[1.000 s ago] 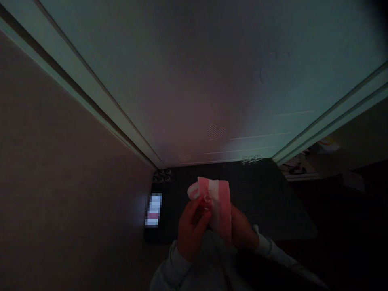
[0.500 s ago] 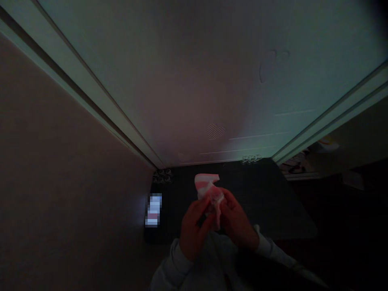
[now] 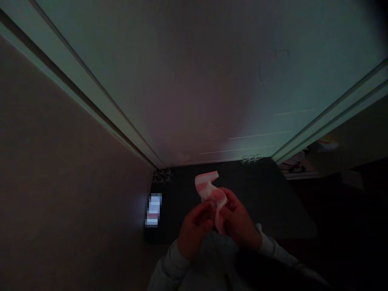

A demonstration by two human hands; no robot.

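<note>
A limp pink-and-white striped cloth (image 3: 206,184) is bunched between my hands above the dark tabletop, its far end folded over and pointing away from me. A small round, seemingly clear piece (image 3: 218,197) sits in the bunched part; the dimness hides its exact kind. My right hand (image 3: 241,221) is closed on the cloth's right side, with a tail of it hanging down by the thumb. From the left, my left hand (image 3: 193,231) is closed with its fingertips at the cloth and the round piece. The fingertips are partly hidden in shadow.
A dark table (image 3: 273,206) stands against a pale panel (image 3: 188,101) with heart outlines. Small clear round pieces (image 3: 162,176) cluster at its back left, with more clear pieces (image 3: 251,158) at the back right. A lit phone (image 3: 153,210) lies along the left edge, by the wall.
The cloth has turned a little and opened around the round piece, and its tail hangs slightly lower. My left hand has shifted slightly left and down.
</note>
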